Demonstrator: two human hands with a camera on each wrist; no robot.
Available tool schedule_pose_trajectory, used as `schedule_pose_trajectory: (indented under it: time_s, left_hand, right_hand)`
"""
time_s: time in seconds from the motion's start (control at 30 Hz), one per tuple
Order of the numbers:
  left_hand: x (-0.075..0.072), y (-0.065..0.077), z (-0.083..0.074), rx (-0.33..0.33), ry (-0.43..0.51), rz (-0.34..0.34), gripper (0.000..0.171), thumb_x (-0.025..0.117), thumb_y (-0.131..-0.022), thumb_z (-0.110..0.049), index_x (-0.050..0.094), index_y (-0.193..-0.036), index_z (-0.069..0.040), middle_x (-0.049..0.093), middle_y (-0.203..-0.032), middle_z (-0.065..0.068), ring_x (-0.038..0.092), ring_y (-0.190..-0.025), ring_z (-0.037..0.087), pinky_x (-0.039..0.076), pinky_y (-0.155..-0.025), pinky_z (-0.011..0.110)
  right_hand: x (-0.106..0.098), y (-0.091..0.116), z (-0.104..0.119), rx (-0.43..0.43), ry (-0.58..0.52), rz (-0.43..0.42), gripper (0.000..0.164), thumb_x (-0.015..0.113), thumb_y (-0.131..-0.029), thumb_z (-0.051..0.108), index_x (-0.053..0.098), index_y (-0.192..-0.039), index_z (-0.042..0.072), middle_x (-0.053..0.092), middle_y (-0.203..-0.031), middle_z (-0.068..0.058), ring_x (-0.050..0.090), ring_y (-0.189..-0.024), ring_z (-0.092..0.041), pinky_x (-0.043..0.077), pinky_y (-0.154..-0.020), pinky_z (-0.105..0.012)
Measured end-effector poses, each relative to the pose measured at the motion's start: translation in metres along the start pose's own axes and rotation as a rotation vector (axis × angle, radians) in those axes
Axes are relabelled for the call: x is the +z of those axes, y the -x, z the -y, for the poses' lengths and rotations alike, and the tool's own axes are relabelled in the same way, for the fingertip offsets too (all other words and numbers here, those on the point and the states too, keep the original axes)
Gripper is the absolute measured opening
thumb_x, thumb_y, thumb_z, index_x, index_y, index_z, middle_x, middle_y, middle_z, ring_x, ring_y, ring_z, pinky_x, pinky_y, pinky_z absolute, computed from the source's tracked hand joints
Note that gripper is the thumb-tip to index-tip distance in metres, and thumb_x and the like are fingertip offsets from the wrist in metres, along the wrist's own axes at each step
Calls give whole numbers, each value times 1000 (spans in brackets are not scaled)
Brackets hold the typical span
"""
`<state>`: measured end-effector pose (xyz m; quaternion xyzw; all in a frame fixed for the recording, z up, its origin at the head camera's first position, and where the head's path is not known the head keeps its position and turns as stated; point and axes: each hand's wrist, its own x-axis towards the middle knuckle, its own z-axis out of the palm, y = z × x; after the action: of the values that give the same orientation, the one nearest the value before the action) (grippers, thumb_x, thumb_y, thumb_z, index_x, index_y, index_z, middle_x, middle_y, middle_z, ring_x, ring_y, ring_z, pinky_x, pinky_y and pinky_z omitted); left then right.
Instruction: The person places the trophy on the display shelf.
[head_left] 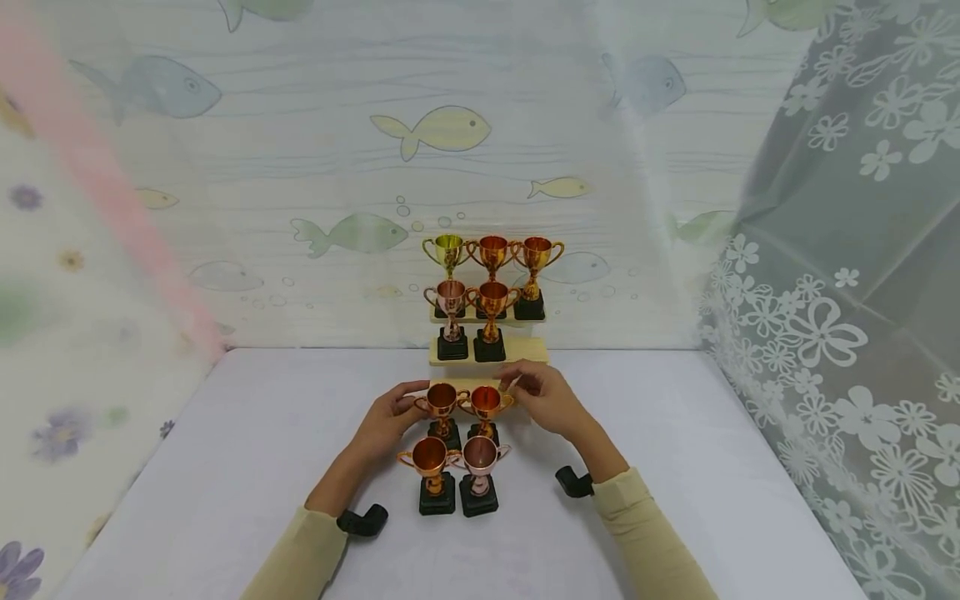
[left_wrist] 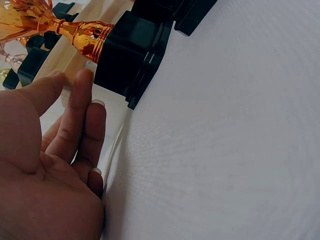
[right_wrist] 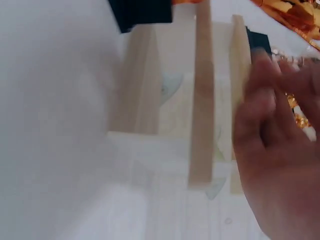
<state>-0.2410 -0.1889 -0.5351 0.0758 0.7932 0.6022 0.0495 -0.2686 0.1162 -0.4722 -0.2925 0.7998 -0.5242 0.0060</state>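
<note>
My left hand (head_left: 392,418) is at the left end of a stepped wooden stand's lowest board, thumb and fingertips right by the wood (left_wrist: 70,65). Just beside these fingers stands an orange trophy cup (head_left: 442,402) with a black base (left_wrist: 127,55). My right hand (head_left: 543,398) hovers near the right end of that board, fingers loosely bent with nothing between them; it is blurred in the right wrist view. Close to it is another orange trophy cup (head_left: 486,403). Nearer me, a copper-orange cup (head_left: 431,458) and a pink cup (head_left: 480,454) stand on the white table.
On the middle board (head_left: 525,350) stand a pink cup (head_left: 452,298) and an orange cup (head_left: 492,300). The top board holds a yellow-gold cup (head_left: 449,250) and two orange-gold cups (head_left: 537,254). A fish-patterned curtain (head_left: 337,167) hangs behind; lace (head_left: 847,350) is at the right.
</note>
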Motion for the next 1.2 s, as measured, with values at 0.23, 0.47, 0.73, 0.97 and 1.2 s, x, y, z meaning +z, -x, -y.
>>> schedule_pose_trajectory:
  time_s: [0.23,0.47,0.73,0.97,1.2]
  left_hand:
    - [0,-2,3,-8,17,-8,46,65,-98,-31,51,-142,-23,75,-108,0,67,-109,17,46,-105,46]
    - [0,-3,3,12,7,2,48,63,-100,-29,48,-144,-20,74,-112,3,67,-110,19,47,-104,46]
    - [0,-4,3,-24,11,0,46,62,-100,-28,49,-143,-21,74,-112,2,66,-112,19,44,-106,49]
    - [1,-3,3,-18,23,-4,44,64,-99,-30,51,-141,-24,74,-109,0,67,-110,18,45,-105,47]
    - [1,-1,3,-20,19,-2,45,64,-99,-31,51,-141,-24,74,-109,-1,67,-109,17,45,-106,47]
  right_hand:
    - [3,5,-6,-76,108,201,34,61,-84,-10,69,-107,14,67,-99,-6,58,-83,-19,53,-72,-33]
    - [8,4,-1,-95,226,236,26,79,-83,9,68,-105,17,68,-92,3,61,-76,-13,54,-68,-30]
    - [21,4,-3,-39,292,187,24,86,-80,20,71,-99,19,70,-87,10,65,-77,-9,57,-71,-34]
    - [22,5,-1,-28,273,180,23,85,-80,19,71,-98,18,72,-89,8,67,-82,-6,58,-76,-40]
    - [19,6,0,-67,250,165,21,85,-80,18,69,-94,19,70,-83,11,65,-77,-15,55,-70,-36]
